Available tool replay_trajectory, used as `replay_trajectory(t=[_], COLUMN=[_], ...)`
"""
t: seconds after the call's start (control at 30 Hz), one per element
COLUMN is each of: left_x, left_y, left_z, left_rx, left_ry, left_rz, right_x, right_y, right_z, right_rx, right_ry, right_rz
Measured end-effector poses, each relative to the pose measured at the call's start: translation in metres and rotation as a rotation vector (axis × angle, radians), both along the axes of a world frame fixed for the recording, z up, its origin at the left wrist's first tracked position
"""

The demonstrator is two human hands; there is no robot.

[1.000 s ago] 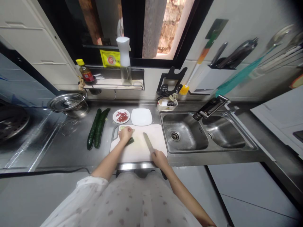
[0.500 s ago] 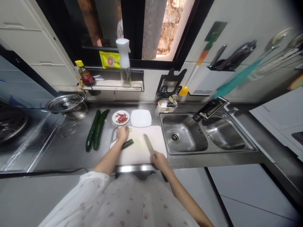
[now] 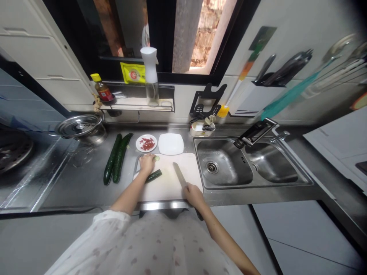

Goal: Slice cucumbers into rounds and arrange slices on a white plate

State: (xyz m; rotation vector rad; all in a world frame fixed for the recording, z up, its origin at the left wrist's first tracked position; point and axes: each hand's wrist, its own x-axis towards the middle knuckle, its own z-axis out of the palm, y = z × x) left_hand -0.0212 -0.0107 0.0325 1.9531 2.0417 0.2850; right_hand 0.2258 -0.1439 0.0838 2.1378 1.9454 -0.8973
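Note:
My left hand (image 3: 147, 163) is closed around a small cucumber piece (image 3: 156, 157) near the far left of the white cutting board (image 3: 180, 193); its pale green cut face shows past my fingertips. Just below that hand lies a longer dark green cucumber section (image 3: 154, 175), partly covered by my wrist. My right hand (image 3: 194, 194) grips a kitchen knife (image 3: 179, 174) by the handle at the board's near right. The blade rests on or just above the board, pointing away from me, apart from the cucumber. A damp greenish patch marks the middle of the board.
Two whole cucumbers (image 3: 117, 160) lie left of the board. Behind it stand a plate of chopped red pieces (image 3: 146, 143) and a white square dish (image 3: 171, 143). A double sink (image 3: 229, 160) is at right, a lidded steel pot (image 3: 83, 128) at left.
My left hand has shifted very slightly, and the cucumber piece's cut face shows a little more clearly. My right hand and the knife stay nearly in place.

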Motion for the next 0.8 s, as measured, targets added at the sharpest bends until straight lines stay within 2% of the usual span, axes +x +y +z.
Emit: replay_trajectory(t=[0.27, 0.47, 0.6, 0.8], left_x=[0.001, -0.007, -0.010, -0.014], left_y=[0.000, -0.016, -0.037, -0.069], left_z=[-0.002, -0.009, -0.021, -0.031], left_rx=[0.011, 0.082, 0.160, 0.276], left_ry=[-0.050, -0.169, -0.267, -0.315], left_rz=[0.065, 0.142, 0.090, -0.087], right_x=[-0.001, -0.008, -0.013, -0.020], right_y=[0.002, 0.004, 0.006, 0.009], right_z=[-0.001, 0.003, 0.006, 0.001], right_rx=[0.005, -0.032, -0.049, -0.017], right_ry=[0.008, -0.005, 0.007, 0.011], right_rz=[0.027, 0.046, 0.050, 0.104])
